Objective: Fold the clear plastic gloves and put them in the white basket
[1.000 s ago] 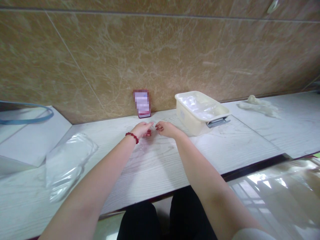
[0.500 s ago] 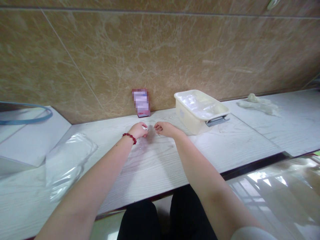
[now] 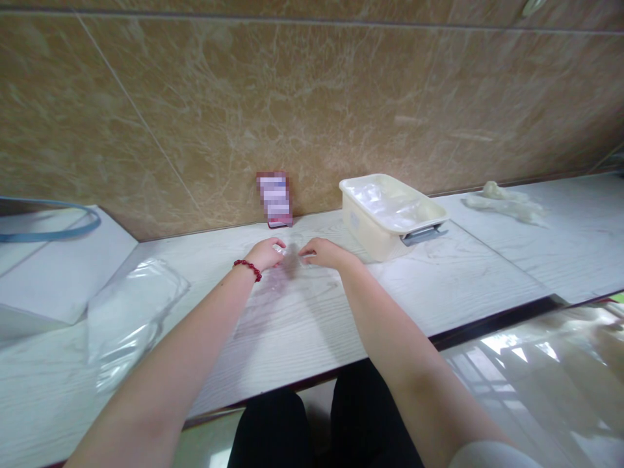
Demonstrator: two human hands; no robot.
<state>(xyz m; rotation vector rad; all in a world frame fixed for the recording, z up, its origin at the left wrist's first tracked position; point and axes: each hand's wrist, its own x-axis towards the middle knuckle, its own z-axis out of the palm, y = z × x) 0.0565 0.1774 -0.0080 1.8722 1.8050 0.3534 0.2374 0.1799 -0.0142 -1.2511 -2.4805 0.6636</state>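
The white wood-grain counter [image 3: 292, 338] is bearing several items. On its left part, flat clear plastic bags [image 3: 127, 312] are lying just beside a white box-like object [image 3: 53, 279]. At its rear edge, a phone [image 3: 275, 200] is standing propped. Right of centre, a cream tub [image 3: 366, 234] is resting; farther right, crumpled whitish material [image 3: 509, 206] is lying.

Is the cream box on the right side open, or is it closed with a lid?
Open: no lid covers the cream box, and shiny clear plastic is visible inside through its top.
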